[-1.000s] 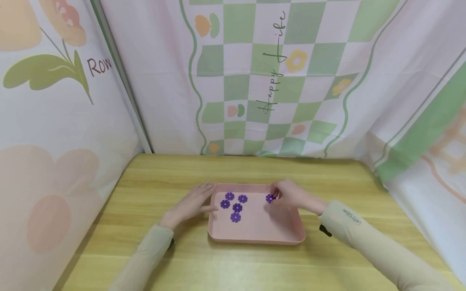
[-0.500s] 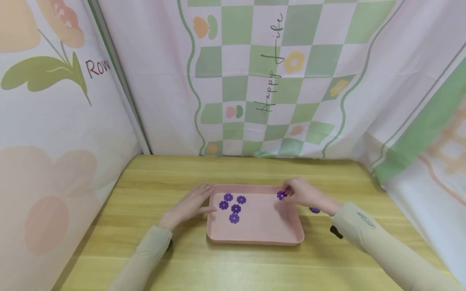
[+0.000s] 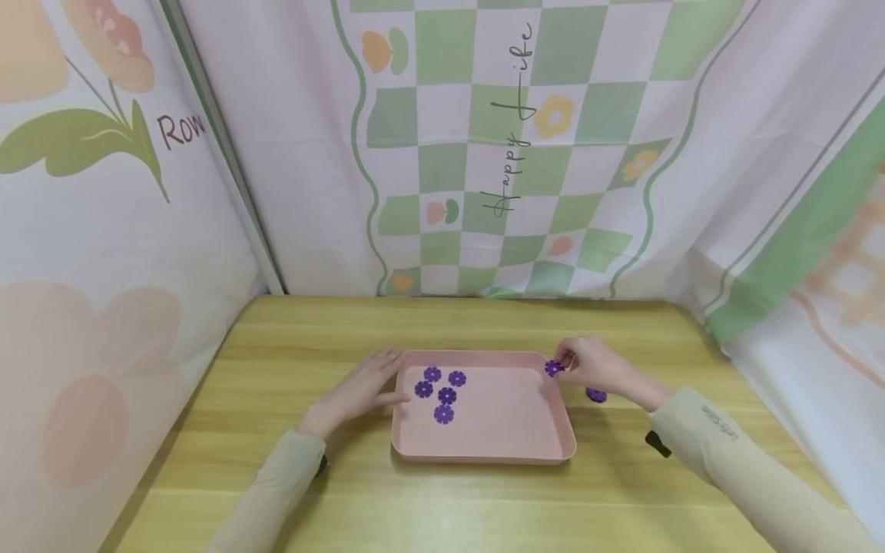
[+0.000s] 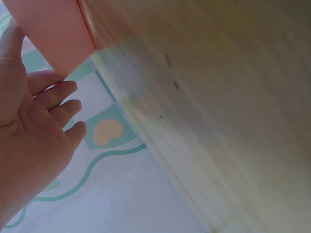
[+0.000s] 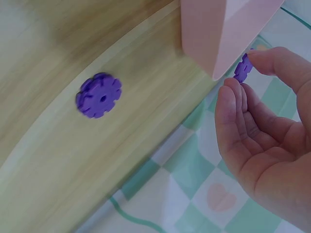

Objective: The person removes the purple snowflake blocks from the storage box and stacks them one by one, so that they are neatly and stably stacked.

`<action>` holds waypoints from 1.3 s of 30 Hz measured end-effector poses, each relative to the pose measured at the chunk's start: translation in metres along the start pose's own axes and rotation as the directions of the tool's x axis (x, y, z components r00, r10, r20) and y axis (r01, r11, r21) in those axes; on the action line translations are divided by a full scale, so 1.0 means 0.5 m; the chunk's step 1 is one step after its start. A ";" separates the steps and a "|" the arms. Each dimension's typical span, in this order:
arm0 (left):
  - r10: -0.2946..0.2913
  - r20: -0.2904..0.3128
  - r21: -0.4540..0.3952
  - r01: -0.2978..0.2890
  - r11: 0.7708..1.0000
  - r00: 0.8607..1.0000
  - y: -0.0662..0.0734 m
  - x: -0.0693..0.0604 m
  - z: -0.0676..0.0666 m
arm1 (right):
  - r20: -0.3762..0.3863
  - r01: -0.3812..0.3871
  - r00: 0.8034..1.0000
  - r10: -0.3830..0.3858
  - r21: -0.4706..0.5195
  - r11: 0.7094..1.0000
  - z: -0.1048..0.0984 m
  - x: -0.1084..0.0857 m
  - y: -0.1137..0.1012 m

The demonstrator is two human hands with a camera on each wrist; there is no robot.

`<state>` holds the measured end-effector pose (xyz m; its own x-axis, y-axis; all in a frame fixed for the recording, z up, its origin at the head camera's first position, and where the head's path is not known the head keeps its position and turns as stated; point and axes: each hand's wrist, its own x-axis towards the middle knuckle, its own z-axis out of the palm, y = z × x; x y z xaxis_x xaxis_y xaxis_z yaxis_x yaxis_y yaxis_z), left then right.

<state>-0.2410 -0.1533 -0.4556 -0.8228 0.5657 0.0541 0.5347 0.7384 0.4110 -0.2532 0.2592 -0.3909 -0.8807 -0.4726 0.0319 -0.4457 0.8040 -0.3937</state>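
A pink tray (image 3: 508,407) sits on the table with several purple notched plastic discs (image 3: 447,395) lying in its left part. My left hand (image 3: 356,395) rests at the tray's left end, fingers fairly straight along the far-left corner and thumb at the left rim. Over the tray's far-right corner, my right hand (image 3: 594,365) pinches one purple notched disc (image 3: 554,369) between thumb and fingertips. In the right wrist view, that held disc (image 5: 243,69) is partly hidden behind the fingers. More purple discs (image 5: 99,95) lie overlapping on the table, right of the tray.
The wooden table (image 3: 332,491) ends at a green-and-white checked curtain (image 3: 512,153) behind the tray. Patterned cloth (image 3: 124,307) hangs along the left side, and more cloth (image 3: 816,253) hangs on the right.
The right hand has moved right with its disc, from inside the tray to above its far-right corner. The discs on the table have come into sight. The left hand stays put.
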 end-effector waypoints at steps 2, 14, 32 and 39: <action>-0.003 0.001 -0.001 0.003 1.000 1.000 0.000 0.000 0.000 | -0.010 -0.007 1.000 0.007 0.001 1.000 -0.001 -0.004 0.007; 0.007 -0.004 -0.012 -0.007 1.000 1.000 -0.001 -0.001 0.001 | -0.040 -0.039 0.998 0.039 -0.009 0.999 -0.002 -0.033 0.047; 0.002 0.006 -0.014 -0.002 1.000 1.000 -0.001 -0.001 -0.001 | -0.042 -0.120 0.992 0.119 -0.015 0.993 0.007 -0.068 0.106; -0.006 0.010 -0.024 0.006 1.000 1.000 -0.003 0.001 0.003 | -0.012 -0.166 0.986 0.166 -0.023 0.986 0.017 -0.079 0.119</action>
<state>-0.2419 -0.1538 -0.4575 -0.8238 0.5653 0.0424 0.5250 0.7325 0.4334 -0.2438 0.3228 -0.4236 -0.9444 -0.3281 -0.0226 -0.2966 0.8793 -0.3727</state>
